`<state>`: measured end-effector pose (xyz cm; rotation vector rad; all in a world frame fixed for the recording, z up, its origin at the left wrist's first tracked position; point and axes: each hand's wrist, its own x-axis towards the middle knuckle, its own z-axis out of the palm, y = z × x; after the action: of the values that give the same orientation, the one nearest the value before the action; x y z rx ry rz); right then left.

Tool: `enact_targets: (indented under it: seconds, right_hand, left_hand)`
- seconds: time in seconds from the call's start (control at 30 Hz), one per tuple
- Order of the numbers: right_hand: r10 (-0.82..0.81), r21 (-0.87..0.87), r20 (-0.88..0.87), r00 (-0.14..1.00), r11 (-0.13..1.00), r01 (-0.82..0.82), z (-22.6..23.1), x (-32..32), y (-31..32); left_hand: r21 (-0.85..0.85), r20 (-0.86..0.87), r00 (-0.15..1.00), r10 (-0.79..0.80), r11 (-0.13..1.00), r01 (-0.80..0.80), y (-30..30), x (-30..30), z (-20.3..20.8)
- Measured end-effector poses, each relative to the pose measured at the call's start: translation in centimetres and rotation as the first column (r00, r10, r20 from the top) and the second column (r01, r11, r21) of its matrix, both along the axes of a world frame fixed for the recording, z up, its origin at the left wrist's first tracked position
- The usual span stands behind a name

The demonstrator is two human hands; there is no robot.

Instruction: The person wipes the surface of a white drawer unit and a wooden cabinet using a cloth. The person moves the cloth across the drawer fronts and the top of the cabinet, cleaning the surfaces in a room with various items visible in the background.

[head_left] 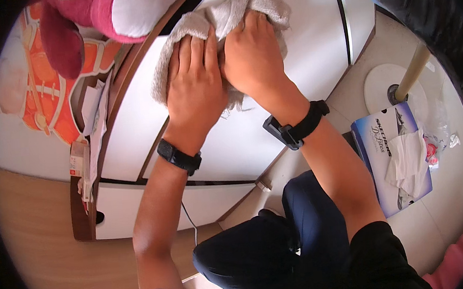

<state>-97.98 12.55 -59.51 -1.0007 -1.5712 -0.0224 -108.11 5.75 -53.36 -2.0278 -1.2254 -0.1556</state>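
A beige-grey towel (226, 15) lies bunched against the white front of a cabinet (145, 102) with dark trim. My left hand (196, 90) presses on its left part, the fingers pointing away from me and their tips tucked into a fold. Right beside it, my right hand (254, 60) grips the towel with bent fingers, its fingertips partly hidden in the cloth. A loose, frayed edge hangs below the hands. Each wrist wears a black strap; the one on the right carries a small dark block.
A pink and white plush toy (88, 19) sits on the cabinet top at upper left, near papers (94, 112). On the tiled floor to the right are a shoe box (379, 131) with a white pleated piece on it, a round-based stand (385, 81) and a black bag (423, 12).
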Motion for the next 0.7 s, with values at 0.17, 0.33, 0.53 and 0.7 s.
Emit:
enact_targets:
  seconds: [0.17,0.33,0.53,0.7]
  right_hand:
    - [0.041,0.05,-0.151,0.988,0.998,-0.034,-0.3,-3.9,-3.2]
    - [0.347,0.031,0.109,0.932,0.935,-0.352,-0.1,-7.1,-10.5]
    - [0.435,0.174,-0.148,0.888,0.896,-0.41,-0.4,-13.7,-13.0]
    - [0.379,0.185,-0.117,0.918,0.917,-0.354,-0.5,-13.4,-11.7]
  left_hand:
    - [0.03,-0.003,0.993,0.118,0.993,-0.118,-3.7,-1.6,0.5]
    - [0.006,-0.001,0.911,0.411,0.911,-0.411,-11.5,-6.3,-1.3]
    - [-0.134,0.065,0.749,0.66,0.749,-0.649,-17.4,-10.3,-2.1]
    - [-0.075,0.077,0.812,0.579,0.815,-0.574,-16.3,-10.3,-1.7]
